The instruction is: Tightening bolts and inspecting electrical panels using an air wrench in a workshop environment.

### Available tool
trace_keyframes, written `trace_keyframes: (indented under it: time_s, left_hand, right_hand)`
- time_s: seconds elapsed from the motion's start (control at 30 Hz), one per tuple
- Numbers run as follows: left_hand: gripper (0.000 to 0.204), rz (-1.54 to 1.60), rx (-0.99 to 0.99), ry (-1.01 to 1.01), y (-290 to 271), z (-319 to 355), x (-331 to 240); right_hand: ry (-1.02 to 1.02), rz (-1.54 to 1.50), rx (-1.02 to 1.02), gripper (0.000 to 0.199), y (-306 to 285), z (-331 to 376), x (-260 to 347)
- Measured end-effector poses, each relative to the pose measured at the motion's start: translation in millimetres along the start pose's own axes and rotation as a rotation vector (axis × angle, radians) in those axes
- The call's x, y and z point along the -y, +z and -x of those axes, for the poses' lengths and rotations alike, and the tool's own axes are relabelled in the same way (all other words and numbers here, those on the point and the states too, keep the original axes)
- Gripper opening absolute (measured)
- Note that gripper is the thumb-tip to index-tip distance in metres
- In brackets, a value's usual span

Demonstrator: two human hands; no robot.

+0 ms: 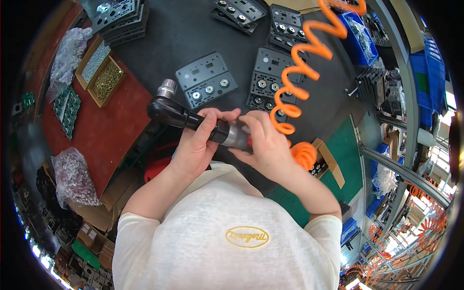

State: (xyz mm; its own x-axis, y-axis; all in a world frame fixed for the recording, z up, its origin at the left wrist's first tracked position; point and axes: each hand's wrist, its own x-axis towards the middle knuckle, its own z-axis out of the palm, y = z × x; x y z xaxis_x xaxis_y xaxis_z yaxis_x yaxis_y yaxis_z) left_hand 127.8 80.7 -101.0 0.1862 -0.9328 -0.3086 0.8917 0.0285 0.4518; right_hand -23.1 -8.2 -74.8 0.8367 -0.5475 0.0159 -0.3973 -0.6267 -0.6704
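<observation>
An air ratchet wrench point(169, 112) lies across in front of my chest, its black head and chrome socket pointing to the far left. My left hand point(195, 145) is wrapped round its dark neck, thumb on top. My right hand point(268, 147) grips the rear of the silver body, where a bit of red shows between the fingers. Just beyond the wrench, a grey metal plate point(205, 72) with three hex nuts rests on the dark table. To its right sits another plate point(268, 65) with nuts, partly over a similar one.
An orange coiled air hose point(309, 48) hangs down beside my right hand. At left, a cardboard box point(110, 77) holds small silver and brass-coloured parts, near green circuit boards point(66, 110). Stacked plates point(121, 21) stand far left. A blue bin point(360, 38) is at far right.
</observation>
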Motion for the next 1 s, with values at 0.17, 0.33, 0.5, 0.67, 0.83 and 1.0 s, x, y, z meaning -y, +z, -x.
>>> trace_keyframes:
  time_s: [0.17, 0.33, 0.5, 0.67, 0.83, 1.0]
  left_hand:
    - [0.021, -0.06, -0.359, -0.254, -48.7, 4.5, 17.9]
    - [0.027, -0.356, -0.187, -0.367, -65.0, -10.1, 22.6]
    - [0.048, -1.142, -0.326, 0.085, -167.8, -63.9, -15.6]
    - [0.044, -1.552, -0.732, 0.308, -201.2, -129.2, -29.3]
    - [0.047, -1.473, -0.455, 0.055, -195.9, -146.2, -41.0]
    - [0.033, -1.076, -0.455, 0.421, -202.2, -160.0, -17.7]
  right_hand:
    - [0.302, 0.091, 0.122, 0.053, 73.8, 29.5, -13.6]
    - [0.501, -0.021, 0.037, 0.043, 106.9, 40.8, -27.0]
    - [0.712, -0.288, -0.075, 0.029, 114.1, 53.3, -65.3]
    - [0.863, -0.242, -0.082, 0.021, 112.0, 54.4, -89.2]
    - [0.852, -0.003, -0.041, 0.023, 105.8, 50.1, -91.2]
    - [0.788, -0.012, -0.036, 0.025, 115.2, 63.8, -110.2]
